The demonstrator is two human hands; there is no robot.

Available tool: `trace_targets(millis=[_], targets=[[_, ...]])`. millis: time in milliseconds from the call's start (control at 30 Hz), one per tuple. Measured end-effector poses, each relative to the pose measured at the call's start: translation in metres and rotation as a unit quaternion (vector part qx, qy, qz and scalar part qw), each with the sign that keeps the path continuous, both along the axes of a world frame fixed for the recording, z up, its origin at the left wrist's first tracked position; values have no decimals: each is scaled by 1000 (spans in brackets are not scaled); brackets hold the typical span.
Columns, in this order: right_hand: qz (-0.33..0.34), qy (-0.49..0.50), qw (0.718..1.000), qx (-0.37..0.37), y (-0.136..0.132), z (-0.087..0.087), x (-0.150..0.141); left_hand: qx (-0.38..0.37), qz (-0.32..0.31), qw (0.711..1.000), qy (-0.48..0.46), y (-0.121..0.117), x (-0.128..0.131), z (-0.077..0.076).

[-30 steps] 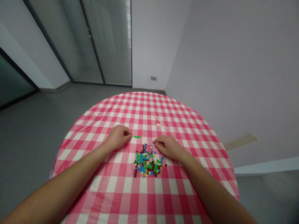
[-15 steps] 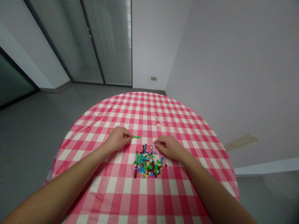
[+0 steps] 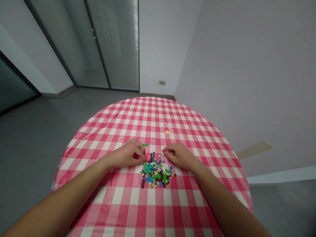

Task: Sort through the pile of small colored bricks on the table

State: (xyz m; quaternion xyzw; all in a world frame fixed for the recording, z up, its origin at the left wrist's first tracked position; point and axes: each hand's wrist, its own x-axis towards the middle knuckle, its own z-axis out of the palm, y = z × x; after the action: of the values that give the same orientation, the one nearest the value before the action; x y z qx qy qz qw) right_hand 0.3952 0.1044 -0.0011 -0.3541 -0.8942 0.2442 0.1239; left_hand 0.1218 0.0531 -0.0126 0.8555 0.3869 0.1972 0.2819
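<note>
A heap of small toy building bricks (image 3: 158,174) in blue, green, dark brown, white and yellow lies loose on the checked tablecloth. At the heap's upper left edge is my left hand (image 3: 129,153), its thumb and index finger close together by a green piece; whether they grip it I cannot make out. Just beyond those fingers lies a narrow green strip (image 3: 145,145), partly hidden by the hand. My right hand (image 3: 179,155) rests at the heap's upper right with curled fingers, thumb and index pressed together. Anything between them is too small to name.
The round table wears a red and white checked cloth (image 3: 168,217). A few pale yellow pieces (image 3: 168,132) lie beyond my hands, and a small whitish piece (image 3: 121,138) lies to the left. Past the table are a wall (image 3: 247,72) and a glass partition with blinds (image 3: 118,49).
My left hand has left the green strip and moved toward me and slightly right, to the heap's edge. The strip stays in place. My right hand has hardly moved.
</note>
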Motion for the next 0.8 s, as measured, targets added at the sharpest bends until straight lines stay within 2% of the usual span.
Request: trace_targets(millis=[167, 367, 533, 600, 800], targets=[[-6, -2, 1000, 1, 0, -1, 0, -7, -3, 1000, 19, -1, 6, -3], [-5, 5, 1000, -6, 0, -1, 0, -9, 5, 1000, -4, 4, 1, 3], [-9, -1, 1000, -3, 1, -1, 1, -18, 165, 986, -14, 11, -14, 6], [-10, -2, 1000, -1, 2, -1, 2, -27, 194, 981, -3, 13, -20, 5], [-13, 2, 1000, -6, 7, -3, 9, 14, 162, 986, 40, 19, -27, -5]])
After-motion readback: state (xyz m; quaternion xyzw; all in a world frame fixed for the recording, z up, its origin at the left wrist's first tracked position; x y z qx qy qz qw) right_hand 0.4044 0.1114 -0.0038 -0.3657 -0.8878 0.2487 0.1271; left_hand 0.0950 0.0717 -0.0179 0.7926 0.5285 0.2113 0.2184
